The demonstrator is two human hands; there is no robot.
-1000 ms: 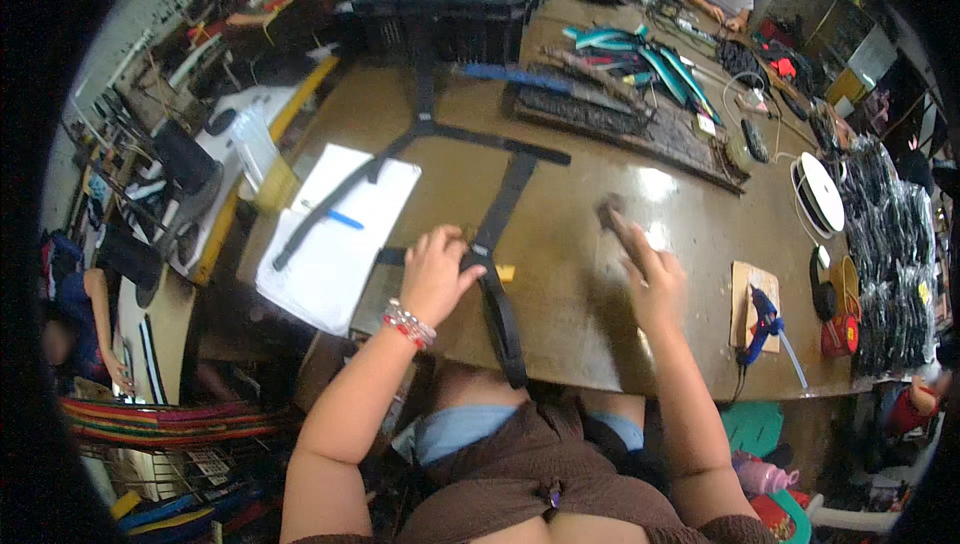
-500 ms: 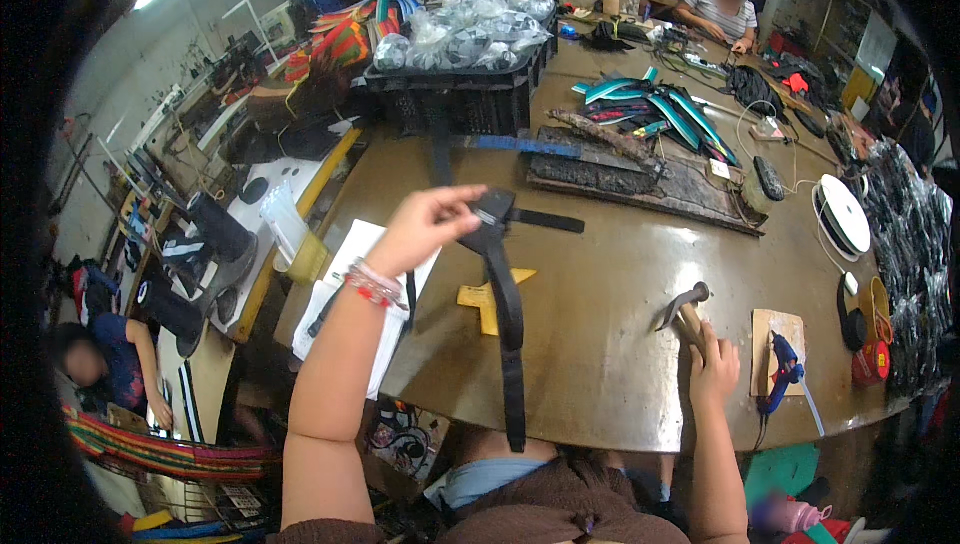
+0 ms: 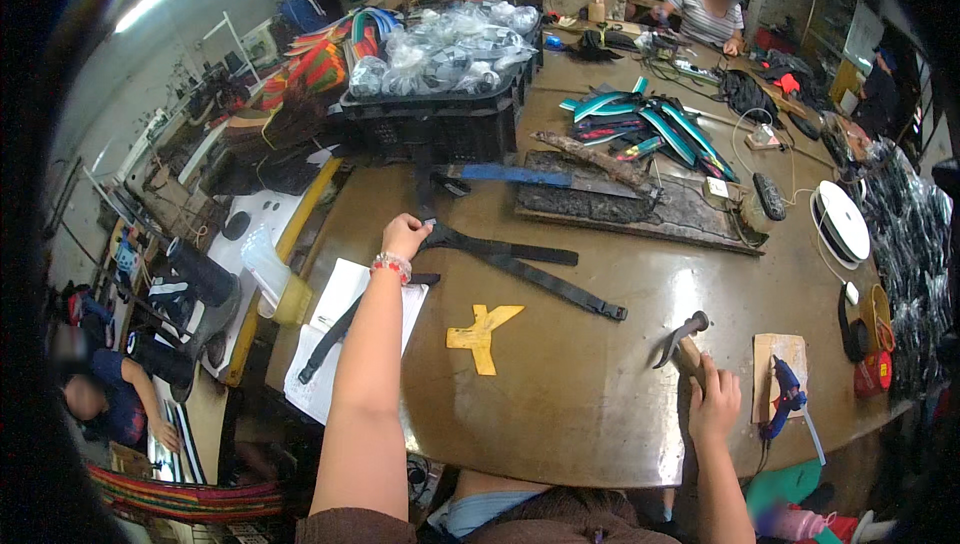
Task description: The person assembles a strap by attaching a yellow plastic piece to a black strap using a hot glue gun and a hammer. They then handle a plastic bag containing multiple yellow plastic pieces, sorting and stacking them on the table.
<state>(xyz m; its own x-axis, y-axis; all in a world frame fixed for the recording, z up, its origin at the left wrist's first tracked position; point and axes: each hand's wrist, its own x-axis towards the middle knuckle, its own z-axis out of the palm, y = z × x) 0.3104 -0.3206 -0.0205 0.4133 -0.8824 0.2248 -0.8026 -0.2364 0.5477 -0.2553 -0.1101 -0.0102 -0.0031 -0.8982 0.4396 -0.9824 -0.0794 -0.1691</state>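
Note:
My left hand point(image 3: 404, 237) reaches forward over the brown table point(image 3: 560, 384) and pinches one end of a black webbing strap point(image 3: 520, 266) that lies spread on the tabletop. A red bead bracelet sits on that wrist. My right hand point(image 3: 714, 400) rests near the front right edge and grips a hammer point(image 3: 680, 338) by its wooden handle, head pointing left. A yellow tape mark point(image 3: 482, 334) is stuck on the table between the two hands. White paper point(image 3: 340, 339) with another black strap across it lies under my left forearm.
A black crate point(image 3: 440, 114) of clear bags stands at the back. A dark board point(image 3: 640, 206), teal straps point(image 3: 640, 124), a white tape roll point(image 3: 842, 222) and a blue glue gun point(image 3: 786, 396) on a wooden block lie to the right. Other people sit at the far end and lower left.
My left hand has carried the black strap forward and laid it flat on the table. My right hand with the hammer has stayed near the front right edge.

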